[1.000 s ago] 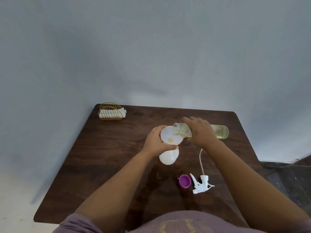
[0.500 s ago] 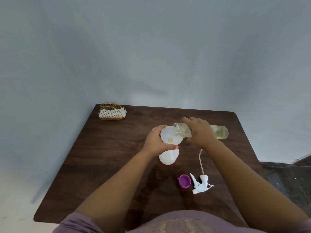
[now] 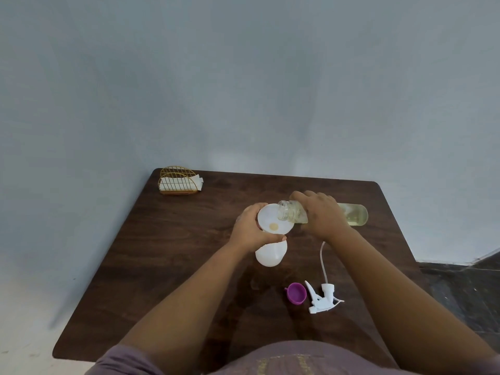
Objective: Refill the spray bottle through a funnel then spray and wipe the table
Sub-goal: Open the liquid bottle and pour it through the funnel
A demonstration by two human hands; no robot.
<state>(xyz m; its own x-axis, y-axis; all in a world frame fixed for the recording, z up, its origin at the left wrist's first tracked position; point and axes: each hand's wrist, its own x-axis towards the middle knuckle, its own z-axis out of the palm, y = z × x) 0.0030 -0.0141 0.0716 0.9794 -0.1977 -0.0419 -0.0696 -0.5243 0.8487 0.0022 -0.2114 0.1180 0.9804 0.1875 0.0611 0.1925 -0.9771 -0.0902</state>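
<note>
Mid-bench, the left hand [image 3: 250,230] keeps a grip round the funnel [image 3: 273,222] seated on the white spray bottle [image 3: 270,254], steadying it. The right hand [image 3: 323,213] grips the tipped refill bottle [image 3: 351,215], mouth over the funnel so liquid lands inside; the trigger head [image 3: 323,299] waits near the front edge.

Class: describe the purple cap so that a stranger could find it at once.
Start at the dark wooden table, near edge, between the person's forearms. The purple cap lies just left of the white spray trigger head, the only purple thing there.
</note>
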